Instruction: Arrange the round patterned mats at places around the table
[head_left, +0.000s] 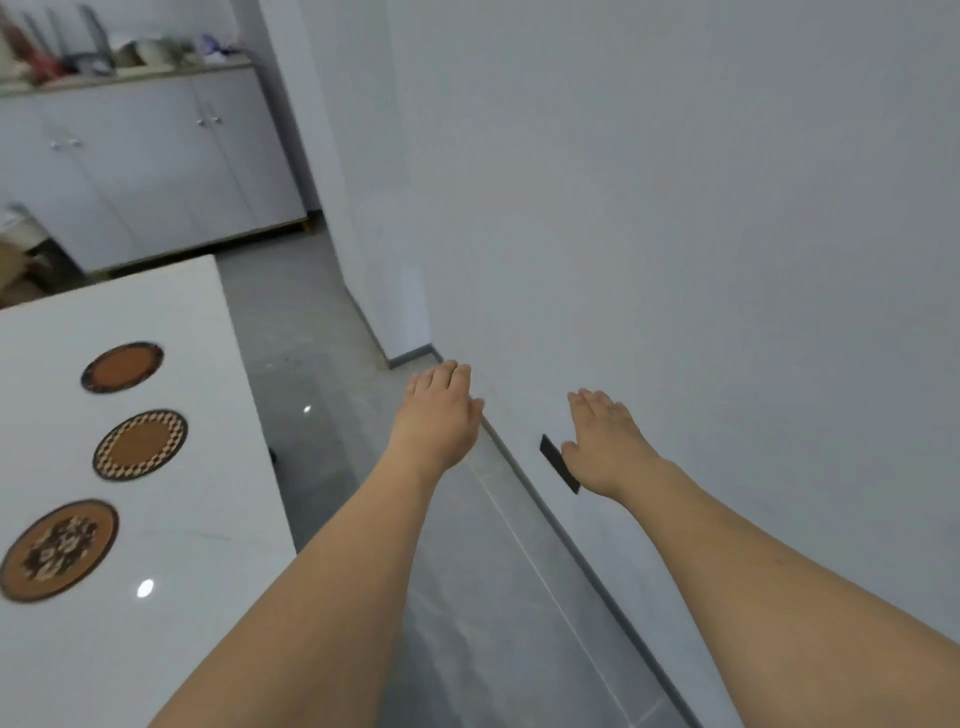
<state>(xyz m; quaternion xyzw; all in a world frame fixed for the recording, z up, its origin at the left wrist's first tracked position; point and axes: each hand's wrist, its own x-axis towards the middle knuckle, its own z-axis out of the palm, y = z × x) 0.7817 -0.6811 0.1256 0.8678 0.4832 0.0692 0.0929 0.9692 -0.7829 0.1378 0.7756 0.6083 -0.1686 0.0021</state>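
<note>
Both your hands are empty and spread flat, palms down: left hand (437, 413) and right hand (605, 441) reach toward the wall (675, 208) at twelve o'clock. Three round patterned mats (140, 444) lie in a row on the white table (208, 519) at nine o'clock. Turn back before taking the next mat.

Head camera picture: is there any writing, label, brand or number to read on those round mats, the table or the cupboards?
None can be read.
The three round brown woven mats on the white glossy table bear only patterns.
Clutter on the white cupboard is too blurred to read.
</note>
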